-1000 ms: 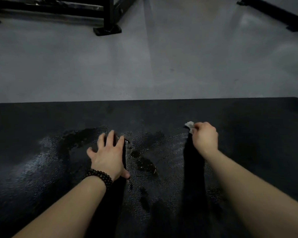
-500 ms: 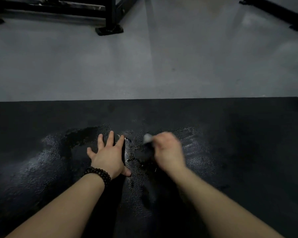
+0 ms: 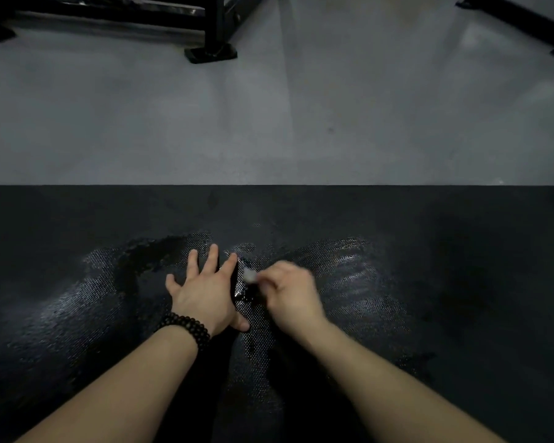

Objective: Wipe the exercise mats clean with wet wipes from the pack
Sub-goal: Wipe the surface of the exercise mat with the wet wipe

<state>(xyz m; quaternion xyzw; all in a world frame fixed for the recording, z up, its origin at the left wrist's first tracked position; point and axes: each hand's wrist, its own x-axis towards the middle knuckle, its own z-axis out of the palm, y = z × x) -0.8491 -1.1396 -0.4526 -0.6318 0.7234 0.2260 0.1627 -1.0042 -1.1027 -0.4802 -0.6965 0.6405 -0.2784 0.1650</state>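
A black textured exercise mat [image 3: 445, 225] fills the lower half of the view, with shiny wet patches around its middle. My left hand [image 3: 205, 289], a dark bead bracelet on its wrist, lies flat on the mat with fingers spread. Just to its right, my right hand [image 3: 290, 290] grips a small crumpled white wet wipe [image 3: 250, 275] against the mat; it is motion-blurred. Only a bit of the wipe sticks out past the fingers. The pack of wipes is not in view.
Grey floor [image 3: 301, 123] stretches beyond the mat's far edge. A black metal frame foot [image 3: 211, 52] stands at the top left centre, and another black bar [image 3: 525, 24] crosses the top right corner.
My right hand has swept the wipe leftward across the mat, from well right of centre to beside my left hand, leaving a wet streak. The left hand has stayed put.
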